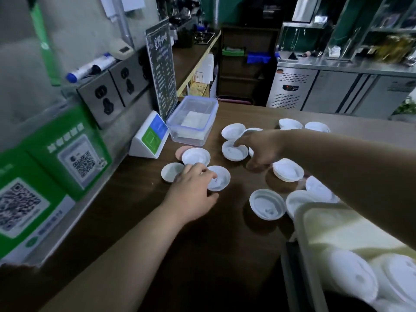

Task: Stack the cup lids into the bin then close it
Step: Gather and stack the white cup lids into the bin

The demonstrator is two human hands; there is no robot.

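At the far left we saw green QR-code signs (pixel 33 199) propped against the wall, then a white payment speaker (pixel 149 138) and a clear plastic box (pixel 191 119) holding white paper. On the dark wooden counter (pixel 202 255) our left hand (pixel 193 188) lay over three white cup lids, its fingers bent down onto the right-hand lid (pixel 221 179) and the thumb stretched along that lid's near edge. Further right, our right hand (pixel 261 149) reached to the centre lid (pixel 233 152), curled fingertips touching its rim; we could not tell whether they gripped it. More loose lids (pixel 266 204) lay scattered upside down nearby. At the lower right stood the open pale bin (pixel 299 212), with stacked lids (pixel 360 278) inside.
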